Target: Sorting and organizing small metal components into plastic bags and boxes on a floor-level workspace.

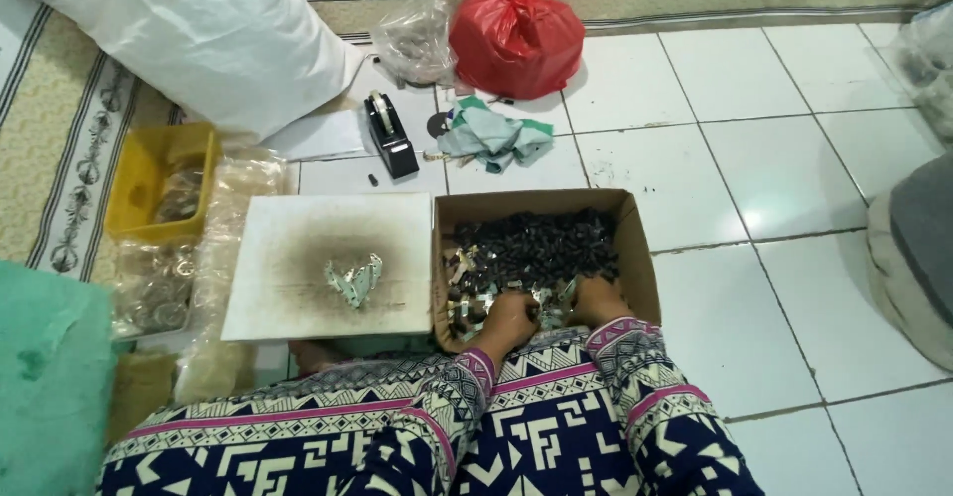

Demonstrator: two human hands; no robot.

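Both hands were down inside the cardboard box (536,206), buried among the small parts at its near end. The left hand (509,319) was curled loosely into the mixed heap of dark and silvery pieces (531,253), and the right hand (594,302) lay just beside it, fingers dug under; whether either had actually pinched a piece could not be told, since the fingertips were hidden in the pile. The patterned sleeves (635,357) ran back from both wrists toward the camera.

Judging by this, the step in hand looked like sorting or picking out pieces, and the next move would call for a fine pinch on one small part and a lift clear of the box wall.

Just left of the left hand lay a scuffed white board (288,228) with a small cluster of metal pieces (354,281) at its middle. Further left stood a yellow tub (139,173) and clear bags of ring-shaped parts (159,283). Beyond the box sat a black tape dispenser (389,134), crumpled green cloth (494,137), and farthest off a tied red plastic bag (516,37).
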